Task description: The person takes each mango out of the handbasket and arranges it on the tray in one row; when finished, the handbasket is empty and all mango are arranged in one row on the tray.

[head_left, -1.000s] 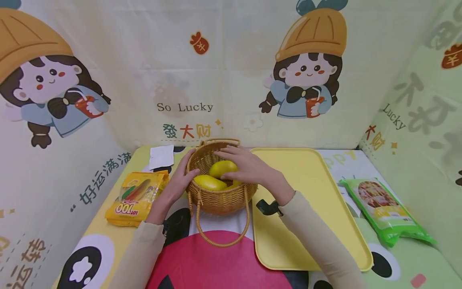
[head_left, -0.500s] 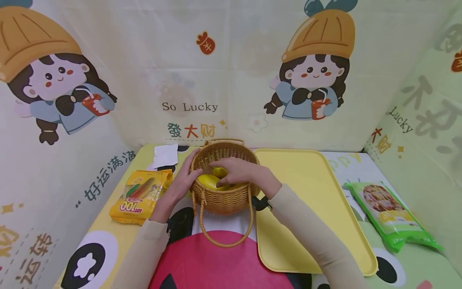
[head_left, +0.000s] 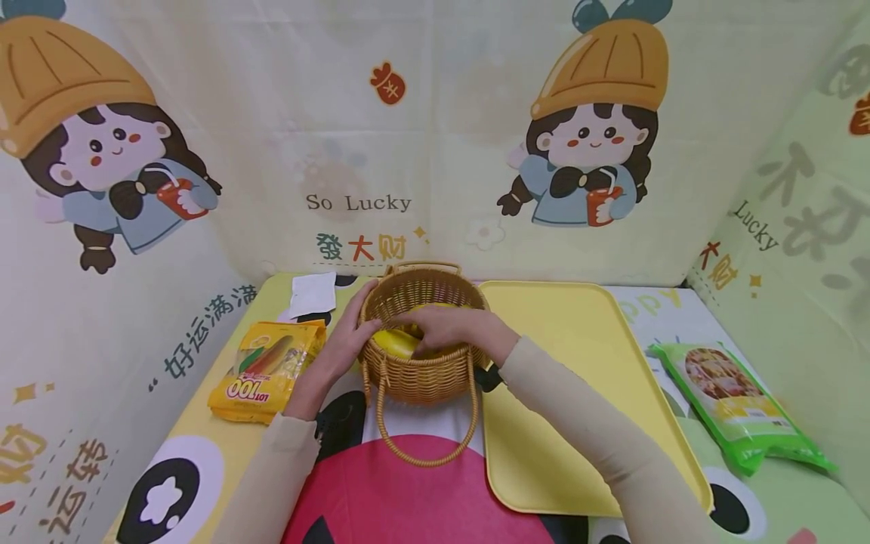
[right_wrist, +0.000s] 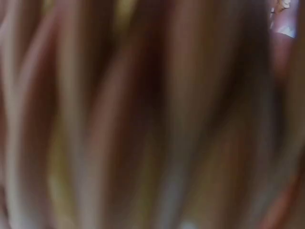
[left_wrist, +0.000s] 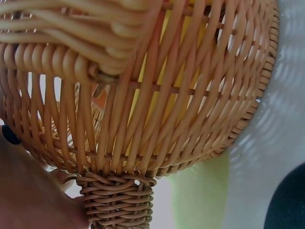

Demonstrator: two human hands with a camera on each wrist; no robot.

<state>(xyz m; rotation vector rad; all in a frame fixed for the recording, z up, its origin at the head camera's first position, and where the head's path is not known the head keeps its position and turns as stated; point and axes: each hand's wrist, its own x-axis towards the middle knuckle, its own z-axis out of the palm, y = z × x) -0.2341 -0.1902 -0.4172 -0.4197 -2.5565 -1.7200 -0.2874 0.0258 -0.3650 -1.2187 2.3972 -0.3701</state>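
Note:
A round wicker basket (head_left: 421,384) stands at the middle of the table, its looped handle hanging toward me. Yellow mangoes (head_left: 393,344) lie inside it. My left hand (head_left: 345,338) holds the basket's left rim, thumb at the inner edge; in the left wrist view, yellow shows through the weave (left_wrist: 190,95). Inside the basket, my right hand (head_left: 445,326) has its fingers and thumb curled round a mango, which it largely covers; the fingertips are partly hidden. The right wrist view is a blur of wicker (right_wrist: 109,124) close to the lens.
A yellow tray (head_left: 544,446) lies right of the basket, under my right forearm. Beyond it is a green food packet (head_left: 737,404). On the left are a yellow snack bag (head_left: 265,374) and a white paper square (head_left: 313,295). A printed cloth wall (head_left: 448,174) stands behind.
My right hand has moved down and left into the basket, from above the mangoes to round one of them. The left hand stays on the rim. The view shifted slightly.

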